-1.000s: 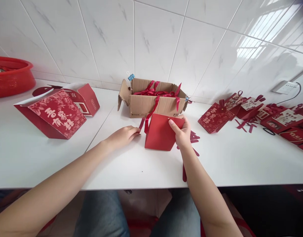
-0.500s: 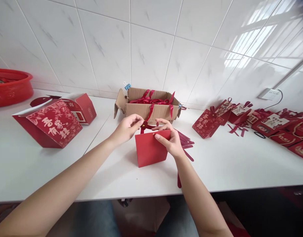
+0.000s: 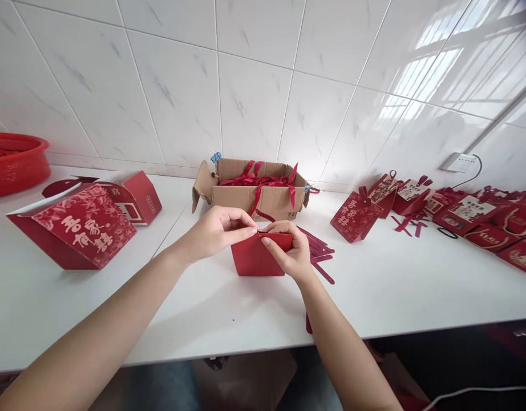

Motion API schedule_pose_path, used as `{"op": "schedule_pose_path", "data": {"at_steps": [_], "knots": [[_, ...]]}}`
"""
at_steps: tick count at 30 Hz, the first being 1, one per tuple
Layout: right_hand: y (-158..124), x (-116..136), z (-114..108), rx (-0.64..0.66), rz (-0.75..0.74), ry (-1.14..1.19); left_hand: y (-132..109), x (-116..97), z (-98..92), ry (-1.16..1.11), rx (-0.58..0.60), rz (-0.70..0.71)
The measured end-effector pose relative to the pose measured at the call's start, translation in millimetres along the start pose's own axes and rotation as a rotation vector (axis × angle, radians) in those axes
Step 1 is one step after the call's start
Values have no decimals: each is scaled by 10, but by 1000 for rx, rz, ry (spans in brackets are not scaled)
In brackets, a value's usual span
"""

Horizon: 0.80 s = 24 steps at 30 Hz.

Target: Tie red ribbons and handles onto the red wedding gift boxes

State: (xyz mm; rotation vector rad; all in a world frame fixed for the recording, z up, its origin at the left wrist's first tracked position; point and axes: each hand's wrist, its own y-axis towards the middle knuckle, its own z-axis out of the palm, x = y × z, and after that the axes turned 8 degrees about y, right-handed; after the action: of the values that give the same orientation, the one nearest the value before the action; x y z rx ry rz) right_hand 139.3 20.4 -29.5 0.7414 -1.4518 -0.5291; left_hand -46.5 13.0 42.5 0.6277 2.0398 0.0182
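A small plain red gift box [image 3: 258,260] stands on the white table in front of me, its smooth side facing me. My right hand [image 3: 291,245] grips its top right edge, thumb on the near side and fingers behind. Thumb and fingertips of my left hand [image 3: 220,231] are pinched together at the middle of the box's top edge. A red ribbon strap [image 3: 264,215] shows just behind them. A tiny metallic glint is at these fingertips; the rest of what they pinch is hidden.
Behind stands a cardboard box [image 3: 235,197] of red ribbons. Dark red strips [image 3: 316,248] lie to the right. Finished-looking red gift boxes [image 3: 357,216] cluster at far right. Larger printed red boxes [image 3: 85,228] and a red basin [image 3: 19,165] are at left.
My left hand has brought the ribbon strap with its gold fastener down to the top edge of the gift box. My right hand still grips the box, which now tilts less. The view has shifted slightly.
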Motion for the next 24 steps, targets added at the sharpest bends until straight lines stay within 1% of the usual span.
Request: {"op": "schedule_pose_path", "data": {"at_steps": [5,7,9,11,12,15,17,20,24], "knots": [[-31,-61,34,15,-141,-114,-145,17,20,109,-50,93],[-55,-75,61,31,-192,-140,-198,35,-2,113,-47,70],[-81,-73,90,53,-242,-159,-226,46,-39,78,-31,11],[-102,-56,115,72,-295,-176,-220,42,-88,53,23,-22],[-109,-45,125,76,-322,-182,-206,33,-116,56,73,-13],[-117,-9,143,86,-363,-186,-140,-10,-206,108,250,59],[-117,10,149,92,-341,-179,-91,-34,-256,150,327,87],[-119,25,155,95,-310,-135,-23,-31,-289,185,392,106],[-129,31,163,91,-366,-61,41,7,-279,186,411,156]]}}
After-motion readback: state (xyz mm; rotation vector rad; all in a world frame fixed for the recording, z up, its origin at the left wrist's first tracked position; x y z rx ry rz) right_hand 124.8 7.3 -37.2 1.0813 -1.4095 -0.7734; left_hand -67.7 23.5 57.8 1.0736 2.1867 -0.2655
